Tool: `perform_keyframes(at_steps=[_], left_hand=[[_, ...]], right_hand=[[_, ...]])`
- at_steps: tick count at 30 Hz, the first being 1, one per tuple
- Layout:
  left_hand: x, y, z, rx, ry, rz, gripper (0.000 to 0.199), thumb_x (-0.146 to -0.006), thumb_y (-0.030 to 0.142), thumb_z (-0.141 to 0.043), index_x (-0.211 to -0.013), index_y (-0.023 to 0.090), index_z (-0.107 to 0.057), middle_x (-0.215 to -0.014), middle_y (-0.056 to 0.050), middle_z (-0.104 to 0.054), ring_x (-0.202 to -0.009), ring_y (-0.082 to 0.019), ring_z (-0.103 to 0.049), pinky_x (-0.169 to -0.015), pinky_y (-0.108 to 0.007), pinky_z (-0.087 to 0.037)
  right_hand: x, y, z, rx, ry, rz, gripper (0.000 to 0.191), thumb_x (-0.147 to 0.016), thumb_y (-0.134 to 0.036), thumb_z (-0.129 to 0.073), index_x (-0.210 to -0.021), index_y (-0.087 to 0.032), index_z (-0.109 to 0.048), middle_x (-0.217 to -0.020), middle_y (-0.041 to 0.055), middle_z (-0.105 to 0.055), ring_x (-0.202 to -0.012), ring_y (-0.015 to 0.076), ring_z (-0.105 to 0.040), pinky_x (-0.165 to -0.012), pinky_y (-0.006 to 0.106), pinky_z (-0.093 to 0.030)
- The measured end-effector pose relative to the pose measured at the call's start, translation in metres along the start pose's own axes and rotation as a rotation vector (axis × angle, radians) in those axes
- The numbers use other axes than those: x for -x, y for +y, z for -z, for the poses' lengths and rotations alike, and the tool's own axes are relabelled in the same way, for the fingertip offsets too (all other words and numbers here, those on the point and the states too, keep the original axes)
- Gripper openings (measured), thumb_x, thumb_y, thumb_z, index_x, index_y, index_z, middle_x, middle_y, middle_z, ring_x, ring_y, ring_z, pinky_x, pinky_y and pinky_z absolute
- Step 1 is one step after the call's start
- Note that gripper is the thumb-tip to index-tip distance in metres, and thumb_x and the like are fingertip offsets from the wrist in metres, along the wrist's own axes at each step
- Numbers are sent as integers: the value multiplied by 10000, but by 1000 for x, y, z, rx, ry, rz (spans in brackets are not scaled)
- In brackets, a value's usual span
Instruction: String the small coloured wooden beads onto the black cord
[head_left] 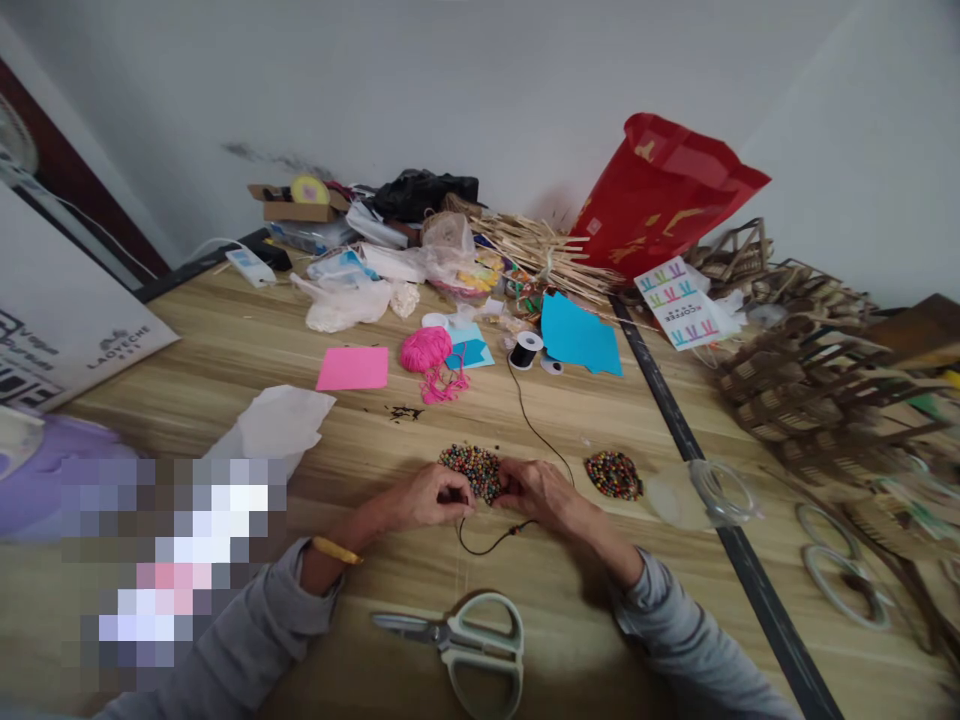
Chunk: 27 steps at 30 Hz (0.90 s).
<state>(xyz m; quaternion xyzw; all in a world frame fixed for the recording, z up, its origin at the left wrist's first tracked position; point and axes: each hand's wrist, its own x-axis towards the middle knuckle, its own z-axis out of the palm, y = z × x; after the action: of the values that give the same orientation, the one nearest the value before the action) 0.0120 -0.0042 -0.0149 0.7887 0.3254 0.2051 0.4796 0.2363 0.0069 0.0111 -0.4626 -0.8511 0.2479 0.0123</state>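
A pile of small multicoloured beads [469, 460] lies on the wooden table between my two hands. My left hand [431, 496] is closed in a pinch at the pile's near left edge, on the end of a thin dark cord [487, 552]. This cord curves down below the pile and carries a few beads near my right hand. At the pile's right edge, my right hand [541, 493] has its fingertips drawn together among the beads; what they hold is too small to tell. Behind it, dark cord runs back to a black spool [525, 350].
Scissors with pale handles [480, 640] lie close in front of me. A coil of strung beads [613, 475] sits to the right. Pink yarn [426, 349], pink paper [352, 368] and blue sheets [581, 335] lie farther back. Woven brown pieces [802, 400] crowd the right side.
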Motion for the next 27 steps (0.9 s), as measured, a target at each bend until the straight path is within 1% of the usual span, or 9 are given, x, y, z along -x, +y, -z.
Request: perform_keyframes(at_steps=[5, 9, 11, 14, 17, 20, 23, 27], left_hand=[[-3, -5, -2, -15, 31, -3, 154, -787, 250, -600, -804, 131, -696, -776, -39, -722, -688, -131, -617, -635, -187, -431], [-5, -3, -2, -15, 39, 10, 137, -779, 217, -599, -805, 121, -692, -802, -53, -726, -716, -138, -634, -669, -195, -448], [-4, -1, -2, -23, 38, 22, 125, -773, 202, -596, -793, 121, -689, -792, -49, -725, -709, -136, -631, -665, -195, -449], [-3, 1, 0, -28, 36, 51, 135, -773, 224, -600, -770, 117, -680, -771, -48, -721, -687, -136, -621, -644, -196, -444], [-2, -1, 0, 0, 40, 61, 171, -778, 265, -602, -763, 110, -672, -762, -54, -713, -688, -139, -618, -640, -201, -444], [-2, -3, -1, 28, 34, 54, 174, -777, 276, -605, -767, 113, -668, -762, -53, -708, -703, -139, -619, -648, -201, -451], [-2, -2, -2, 93, 1, 59, 177, -777, 272, -604, -779, 107, -667, -794, -68, -714, -728, -147, -629, -658, -207, -466], [-1, 4, -5, 153, -30, 33, 168, -783, 249, -605, -832, 105, -675, -875, -89, -724, -784, -157, -646, -703, -225, -486]], right_hand=[[-7, 0, 3, -92, 12, 34, 113, -751, -211, -684, -791, -168, -588, -639, -25, -588, -568, 100, -491, -541, 195, -292], [-10, 4, 2, -110, 50, 57, 123, -738, -217, -695, -788, -169, -594, -646, -26, -577, -570, 99, -475, -540, 195, -297], [-9, 7, 4, -125, 46, 74, 121, -745, -229, -687, -801, -169, -598, -659, -23, -586, -578, 100, -484, -539, 194, -302], [-3, 13, 11, -138, -31, 77, 116, -747, -238, -680, -807, -169, -609, -658, -21, -612, -578, 101, -511, -537, 192, -308], [6, 17, 17, -129, -116, 78, 104, -719, -196, -685, -789, -173, -612, -679, -20, -641, -584, 100, -536, -535, 186, -304], [11, 16, 18, -107, -129, 72, 111, -699, -140, -665, -789, -175, -611, -696, -22, -649, -591, 99, -547, -528, 183, -296], [10, 10, 15, -97, -115, 48, 97, -718, -134, -631, -806, -172, -617, -685, -14, -643, -588, 101, -544, -526, 186, -293], [5, -1, 11, -92, -38, 48, 96, -721, -116, -620, -806, -159, -611, -668, -5, -618, -572, 101, -508, -536, 191, -297]])
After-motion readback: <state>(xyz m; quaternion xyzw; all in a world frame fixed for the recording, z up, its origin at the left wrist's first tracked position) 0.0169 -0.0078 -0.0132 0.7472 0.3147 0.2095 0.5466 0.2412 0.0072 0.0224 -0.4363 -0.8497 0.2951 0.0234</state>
